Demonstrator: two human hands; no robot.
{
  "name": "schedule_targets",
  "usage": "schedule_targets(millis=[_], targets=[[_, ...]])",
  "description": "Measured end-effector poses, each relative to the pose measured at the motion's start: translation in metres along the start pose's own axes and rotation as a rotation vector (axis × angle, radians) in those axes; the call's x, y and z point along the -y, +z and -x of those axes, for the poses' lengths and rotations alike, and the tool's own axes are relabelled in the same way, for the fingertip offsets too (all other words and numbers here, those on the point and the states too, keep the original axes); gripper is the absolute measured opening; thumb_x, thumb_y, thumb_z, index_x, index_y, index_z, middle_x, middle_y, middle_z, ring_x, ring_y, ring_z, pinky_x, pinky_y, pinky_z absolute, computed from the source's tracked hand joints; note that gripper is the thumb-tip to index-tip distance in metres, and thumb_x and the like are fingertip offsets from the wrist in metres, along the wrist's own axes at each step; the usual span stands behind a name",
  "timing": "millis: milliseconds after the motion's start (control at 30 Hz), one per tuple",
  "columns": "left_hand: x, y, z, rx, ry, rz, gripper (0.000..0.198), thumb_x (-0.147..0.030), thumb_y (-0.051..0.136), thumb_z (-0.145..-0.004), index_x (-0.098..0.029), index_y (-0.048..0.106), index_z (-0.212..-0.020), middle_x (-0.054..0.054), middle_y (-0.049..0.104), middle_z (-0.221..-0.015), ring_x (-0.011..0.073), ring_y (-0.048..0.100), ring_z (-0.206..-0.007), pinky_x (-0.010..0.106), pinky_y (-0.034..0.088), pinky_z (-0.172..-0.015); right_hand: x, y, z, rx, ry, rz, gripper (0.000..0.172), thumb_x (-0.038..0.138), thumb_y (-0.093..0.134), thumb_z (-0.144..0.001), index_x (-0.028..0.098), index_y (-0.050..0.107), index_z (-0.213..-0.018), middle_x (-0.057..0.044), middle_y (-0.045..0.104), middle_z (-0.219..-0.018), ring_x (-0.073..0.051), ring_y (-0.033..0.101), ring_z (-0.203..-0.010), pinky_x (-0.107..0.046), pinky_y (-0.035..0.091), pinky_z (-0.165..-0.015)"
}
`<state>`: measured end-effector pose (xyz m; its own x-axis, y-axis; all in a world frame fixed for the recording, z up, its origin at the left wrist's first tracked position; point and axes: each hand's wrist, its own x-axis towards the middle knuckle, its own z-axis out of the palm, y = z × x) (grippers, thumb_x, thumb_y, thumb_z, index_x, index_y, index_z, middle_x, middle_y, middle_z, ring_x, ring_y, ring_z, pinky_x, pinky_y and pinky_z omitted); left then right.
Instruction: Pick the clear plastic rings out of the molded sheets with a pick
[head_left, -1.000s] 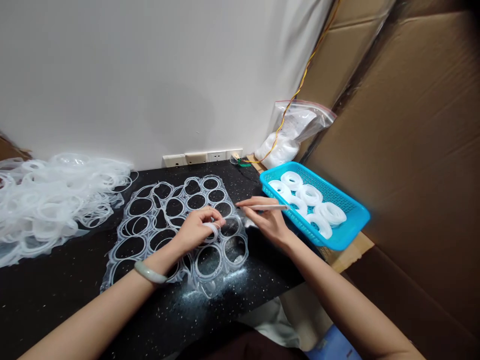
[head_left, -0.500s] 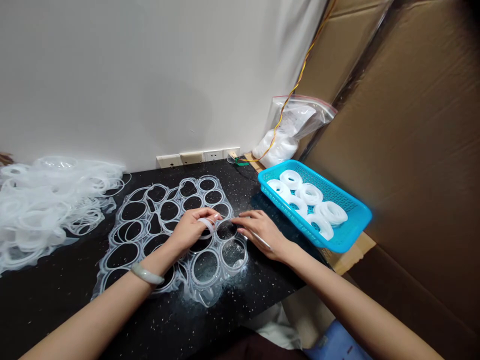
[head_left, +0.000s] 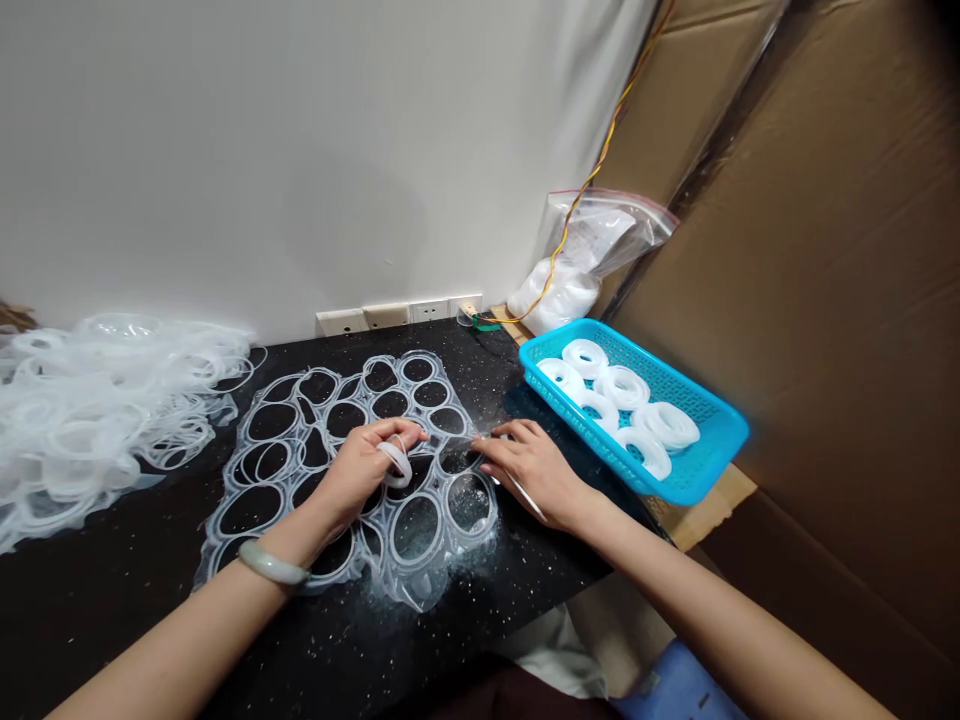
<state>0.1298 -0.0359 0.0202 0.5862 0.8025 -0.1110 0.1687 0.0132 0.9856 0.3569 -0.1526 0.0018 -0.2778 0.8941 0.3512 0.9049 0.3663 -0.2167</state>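
Observation:
A translucent, rubbery-looking sheet (head_left: 444, 518) full of round holes lies on the black speckled tabletop (head_left: 112, 610). Over its middle, my left hand (head_left: 358, 472) is closed around a few thin white rings (head_left: 397, 466), with thumb and forefinger pinched together. My right hand (head_left: 534, 468) rests at the sheet's right edge, gripping a slim silvery stick-like tool (head_left: 527, 496); its fingertips touch or nearly touch the sheet. White powder and small scraps are scattered around the sheet's near right corner.
Loose white ring-shaped strips form a heap (head_left: 82, 420) at the left. On the right stands a blue perforated basket (head_left: 697, 485) holding several coiled bundles of white rings (head_left: 622, 387). Behind it are a clear zip bag (head_left: 562, 290), wall sockets (head_left: 386, 316), a twisted cable (head_left: 581, 200) and cardboard (head_left: 825, 250).
My left hand has shifted slightly left and down with the rings, away from my right hand. My right hand stays near the sheet's right edge with the tool.

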Motion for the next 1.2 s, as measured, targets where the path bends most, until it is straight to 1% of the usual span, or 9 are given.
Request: schedule_targets(millis=[100,300,400,500,600,667,867,1033,1200], targets=[[-0.002,-0.005,0.004,-0.055,0.07,0.184,0.03,-0.045,0.07,-0.08,-0.016,0.066,-0.08,0.001,0.059,-0.075,0.0103,0.051,-0.063,0.019,0.041,-0.058,-0.002,0.0,0.003,-0.006,0.008,-0.005,0.032,0.033,0.045,-0.1,0.02,0.062,-0.124,-0.01,0.072,-0.112,-0.025,0.056,-0.106,-0.043,0.041,-0.092],[-0.01,-0.021,0.026,0.023,0.062,0.251,0.028,-0.043,0.071,-0.081,-0.016,0.064,-0.079,0.004,0.061,-0.079,0.0152,0.058,-0.078,0.022,0.047,-0.068,-0.005,0.001,0.008,-0.013,0.039,-0.019,0.034,0.034,0.044,-0.1,0.019,0.061,-0.125,-0.011,0.07,-0.114,-0.025,0.055,-0.106,-0.043,0.042,-0.092],[-0.013,-0.029,0.033,0.021,0.178,-0.019,0.018,-0.036,0.069,-0.083,-0.019,0.064,-0.087,0.003,0.064,-0.082,0.0163,0.061,-0.077,0.025,0.048,-0.069,-0.004,-0.003,0.006,0.001,0.06,-0.053,0.041,0.035,0.043,-0.1,0.018,0.052,-0.136,-0.012,0.07,-0.113,-0.025,0.055,-0.106,-0.042,0.042,-0.093],[-0.015,-0.031,0.032,0.053,0.478,-0.506,0.01,-0.025,0.063,-0.085,-0.02,0.067,-0.092,0.004,0.066,-0.081,0.0163,0.058,-0.072,0.028,0.047,-0.068,-0.003,-0.011,-0.002,-0.026,0.123,-0.093,0.047,0.036,0.042,-0.1,0.016,0.046,-0.142,-0.013,0.071,-0.109,-0.026,0.058,-0.098,-0.043,0.044,-0.088],[-0.013,-0.022,0.022,0.125,0.766,-0.794,0.025,-0.019,0.051,-0.091,-0.018,0.066,-0.11,0.005,0.066,-0.08,0.0174,0.057,-0.074,0.032,0.048,-0.071,-0.003,-0.017,-0.018,-0.058,0.191,-0.259,0.042,0.039,0.04,-0.101,0.016,0.061,-0.128,-0.013,0.072,-0.105,-0.023,0.062,-0.085,-0.037,0.047,-0.078],[-0.008,-0.01,0.012,0.166,0.828,-0.871,0.029,-0.019,0.045,-0.095,-0.017,0.065,-0.116,0.007,0.065,-0.083,0.0181,0.058,-0.078,0.032,0.05,-0.072,-0.003,-0.016,-0.032,-0.06,0.223,-0.458,0.042,0.041,0.04,-0.1,0.016,0.069,-0.116,-0.011,0.073,-0.098,-0.019,0.063,-0.078,-0.031,0.048,-0.07],[0.019,0.007,-0.005,0.313,0.817,-0.897,0.032,-0.016,0.038,-0.099,-0.016,0.066,-0.114,0.015,0.063,-0.124,0.0256,0.058,-0.115,0.046,0.051,-0.093,-0.014,0.006,-0.062,-0.022,0.26,-0.748,0.029,0.038,0.063,-0.088,0.013,0.076,-0.092,-0.009,0.073,-0.083,-0.016,0.064,-0.069,-0.026,0.049,-0.062],[0.025,0.003,-0.001,0.314,0.769,-0.874,0.034,-0.012,0.038,-0.097,-0.013,0.066,-0.116,0.018,0.063,-0.126,0.0274,0.058,-0.117,0.048,0.053,-0.093,-0.02,0.019,-0.063,-0.051,0.324,-0.85,0.021,0.033,0.072,-0.079,0.013,0.077,-0.084,-0.008,0.073,-0.08,-0.017,0.064,-0.071,-0.027,0.049,-0.065],[0.022,0.003,0.001,0.319,0.756,-0.914,0.035,-0.008,0.038,-0.095,-0.012,0.065,-0.116,0.017,0.063,-0.126,0.0273,0.058,-0.117,0.047,0.053,-0.093,-0.017,0.024,-0.061,-0.117,0.401,-0.92,0.024,0.036,0.073,-0.077,0.013,0.075,-0.082,-0.007,0.07,-0.079,-0.015,0.06,-0.068,-0.026,0.048,-0.062]])
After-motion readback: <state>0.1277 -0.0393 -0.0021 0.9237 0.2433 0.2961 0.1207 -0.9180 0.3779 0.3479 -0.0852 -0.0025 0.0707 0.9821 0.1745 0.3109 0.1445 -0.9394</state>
